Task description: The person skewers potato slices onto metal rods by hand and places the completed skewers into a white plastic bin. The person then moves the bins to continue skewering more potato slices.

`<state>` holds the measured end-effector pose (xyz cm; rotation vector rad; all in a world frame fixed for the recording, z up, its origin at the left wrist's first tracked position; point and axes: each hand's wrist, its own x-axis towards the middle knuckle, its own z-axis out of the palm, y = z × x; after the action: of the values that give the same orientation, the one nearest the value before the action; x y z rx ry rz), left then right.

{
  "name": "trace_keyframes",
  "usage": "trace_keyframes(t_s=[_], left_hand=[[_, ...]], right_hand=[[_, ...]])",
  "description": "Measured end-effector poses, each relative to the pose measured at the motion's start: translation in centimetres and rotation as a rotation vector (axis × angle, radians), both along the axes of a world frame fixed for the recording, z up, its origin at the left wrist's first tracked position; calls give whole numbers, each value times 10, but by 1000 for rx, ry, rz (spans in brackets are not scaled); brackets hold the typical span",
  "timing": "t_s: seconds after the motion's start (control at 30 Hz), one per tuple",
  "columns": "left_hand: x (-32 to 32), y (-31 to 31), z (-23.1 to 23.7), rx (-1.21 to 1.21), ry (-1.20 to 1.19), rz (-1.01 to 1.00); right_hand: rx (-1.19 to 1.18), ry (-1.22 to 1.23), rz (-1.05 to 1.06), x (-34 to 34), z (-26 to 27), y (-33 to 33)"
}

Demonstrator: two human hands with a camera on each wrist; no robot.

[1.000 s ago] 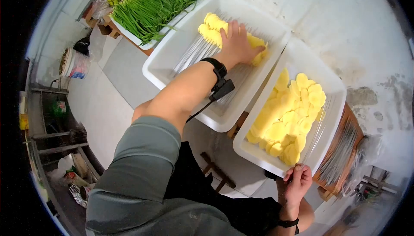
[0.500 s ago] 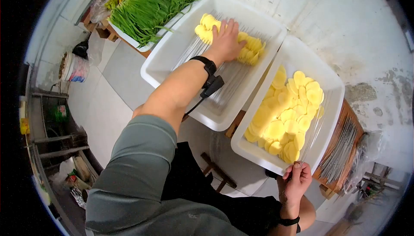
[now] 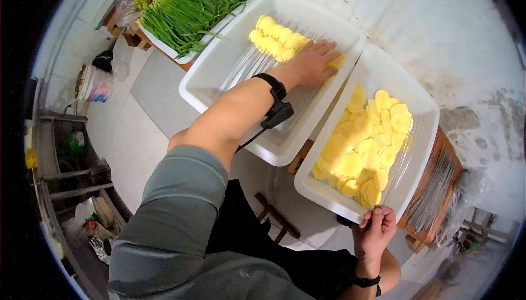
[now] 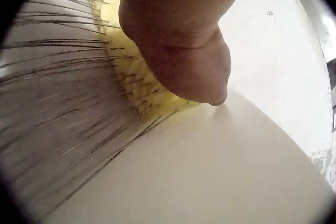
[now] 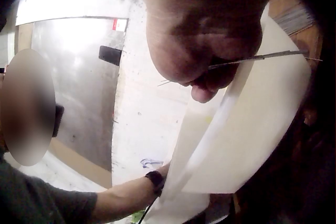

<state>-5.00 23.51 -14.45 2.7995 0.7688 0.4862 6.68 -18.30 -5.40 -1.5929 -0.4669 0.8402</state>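
Observation:
My left hand (image 3: 316, 63) lies with spread fingers over the right end of a row of yellow potato slices (image 3: 275, 38), threaded on thin skewers (image 3: 241, 72) in the upper white tub (image 3: 257, 149). In the left wrist view, the thumb (image 4: 194, 71) rests against the slices (image 4: 139, 79) by the tub's wall, and skewer ends fan out to the left. Over the near corner of the second white tub (image 3: 334, 204), my right hand (image 3: 377, 234) pinches a few thin skewers (image 5: 262, 57) between thumb and fingers. Loose potato slices (image 3: 364, 146) are heaped in that tub.
A tray of long green stalks (image 3: 194, 12) stands at upper left. More skewers (image 3: 435, 196) lie on a wooden board (image 3: 446, 146) right of the second tub. A white wall (image 3: 427, 15) rises behind. A dark wooden stool (image 3: 276, 218) is below, and a bucket (image 3: 93, 83) stands left.
My left hand first shifted left along the row of slices, then came back right to its right end, uncovering the left and middle part. My right hand stays at the tub corner with its skewers.

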Motion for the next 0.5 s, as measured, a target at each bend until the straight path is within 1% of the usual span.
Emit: trace_keyframes(t_s=[0.13, 0.23, 0.3, 0.33, 0.4, 0.43, 0.5], left_hand=[[1, -2, 1, 4, 52, 19], [4, 0, -1, -33, 30, 32], [5, 1, -2, 8, -61, -8], [5, 1, -3, 7, -63, -7], [5, 0, -5, 41, 61, 50], [5, 0, -4, 41, 60, 51], [4, 1, -2, -44, 46, 112]], right_hand=[[-39, -34, -2, 0, 5, 3], [-48, -44, 3, 0, 5, 2], [-42, -55, 16, 0, 4, 3], [-41, -50, 11, 0, 4, 3], [-43, -46, 8, 0, 5, 2], [-44, -43, 7, 0, 6, 3], [-43, -41, 3, 0, 5, 3]])
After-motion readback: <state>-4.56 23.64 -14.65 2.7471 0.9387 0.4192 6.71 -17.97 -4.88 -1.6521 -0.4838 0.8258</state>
